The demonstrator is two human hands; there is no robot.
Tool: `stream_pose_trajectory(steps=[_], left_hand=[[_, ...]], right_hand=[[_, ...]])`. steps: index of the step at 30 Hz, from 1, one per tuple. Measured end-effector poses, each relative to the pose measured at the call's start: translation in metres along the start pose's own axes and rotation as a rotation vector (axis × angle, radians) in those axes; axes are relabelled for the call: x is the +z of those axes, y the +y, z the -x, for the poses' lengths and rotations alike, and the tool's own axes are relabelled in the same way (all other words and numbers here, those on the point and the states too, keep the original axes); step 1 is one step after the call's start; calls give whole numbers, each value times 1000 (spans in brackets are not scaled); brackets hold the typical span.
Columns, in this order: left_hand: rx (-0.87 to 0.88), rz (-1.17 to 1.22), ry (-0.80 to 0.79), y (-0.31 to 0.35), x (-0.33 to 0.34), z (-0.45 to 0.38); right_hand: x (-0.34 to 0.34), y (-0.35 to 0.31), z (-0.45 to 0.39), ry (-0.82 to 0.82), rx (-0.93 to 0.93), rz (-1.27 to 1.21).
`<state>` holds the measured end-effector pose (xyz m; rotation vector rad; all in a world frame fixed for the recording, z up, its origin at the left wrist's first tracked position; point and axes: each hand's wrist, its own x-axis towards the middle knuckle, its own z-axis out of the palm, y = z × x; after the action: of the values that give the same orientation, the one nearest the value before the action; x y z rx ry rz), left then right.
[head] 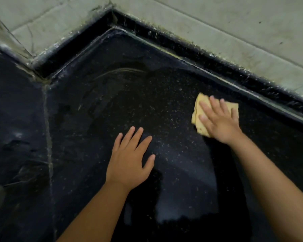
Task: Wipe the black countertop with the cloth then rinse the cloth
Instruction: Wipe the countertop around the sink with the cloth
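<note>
The black speckled countertop [122, 105] fills most of the view and looks wet, with streaks toward the back corner. A folded yellow cloth [198, 110] lies flat on it at the right, near the raised back edge. My right hand [219, 119] presses down on the cloth with straight, spread fingers. My left hand [129, 161] rests flat on the bare countertop in the middle, fingers spread, holding nothing, well to the left of the cloth.
A raised black rim [217, 67] runs along the back and meets a grimy corner [112, 20] under pale tiled walls [217, 23]. A grouted seam [47, 130] splits the counter at the left into a second black slab [16, 119].
</note>
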<state>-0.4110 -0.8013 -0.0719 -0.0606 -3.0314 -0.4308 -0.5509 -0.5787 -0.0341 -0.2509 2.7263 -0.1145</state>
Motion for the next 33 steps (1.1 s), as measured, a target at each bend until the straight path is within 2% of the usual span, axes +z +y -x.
stream_pose_trajectory(steps=[3, 8, 15, 17, 21, 26, 33], left_hand=[[2, 4, -8, 0, -1, -1], [6, -25, -7, 0, -2, -2], [-27, -38, -62, 4, -7, -2], [-35, -38, -74, 5, -8, -1], [-51, -24, -112, 8, -11, -2], [-49, -11, -130, 10, -11, -1], [-33, -105, -167, 10, -15, -3]], right_hand=[[-11, -28, -48, 63, 87, -44], [-11, -76, -71, 12, -73, -47], [25, -57, 22, -3, -303, 33], [42, -36, 55, 69, -353, 78], [70, -6, 103, 133, -285, 144], [74, -10, 106, 226, -218, 152], [70, -25, 94, 147, -196, 145]])
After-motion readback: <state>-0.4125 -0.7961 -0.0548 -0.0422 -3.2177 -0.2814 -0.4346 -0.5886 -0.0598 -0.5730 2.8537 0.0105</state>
